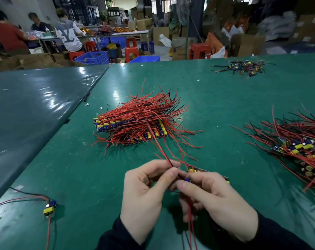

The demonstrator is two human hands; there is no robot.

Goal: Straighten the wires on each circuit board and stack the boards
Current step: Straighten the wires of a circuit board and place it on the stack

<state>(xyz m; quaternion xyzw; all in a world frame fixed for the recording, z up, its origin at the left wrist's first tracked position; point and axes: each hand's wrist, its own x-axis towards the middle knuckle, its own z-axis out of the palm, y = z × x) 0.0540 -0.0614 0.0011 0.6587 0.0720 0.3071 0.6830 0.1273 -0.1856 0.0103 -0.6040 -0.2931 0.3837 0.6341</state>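
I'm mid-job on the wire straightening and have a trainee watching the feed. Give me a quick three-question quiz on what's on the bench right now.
1. True or false: both hands are on the same circuit board and its wires.
2. Multiple choice: where is the neat stack of boards? A) straight ahead of the hands, B) at the left edge of the table, C) on the far right corner.
3. Short answer: what lies alone near the table's left front corner?

Key
1. True: the left hand pinches the red wires, and the right hand holds the board.
2. A.
3. A single small board with red and black leads.
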